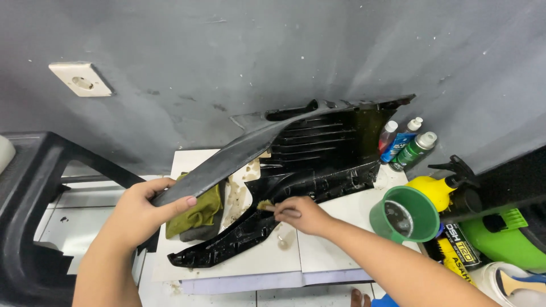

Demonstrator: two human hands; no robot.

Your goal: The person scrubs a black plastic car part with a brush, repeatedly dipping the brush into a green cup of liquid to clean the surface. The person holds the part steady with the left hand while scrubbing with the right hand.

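Where ribbed and wet, glossy black plastic panel (296,170), bristly brush (266,206).

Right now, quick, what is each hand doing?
Left hand: closed on the edge of the black plastic panel.
Right hand: closed on a small brush, its tip touching the panel.

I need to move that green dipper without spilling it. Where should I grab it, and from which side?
Take the green dipper by the outside of its rim, coming from the near left over the bare white tile. It stands upright and open-topped with liquid inside, so lift it level. The yellow spray bottle crowds its right side; any handle isn't visible.
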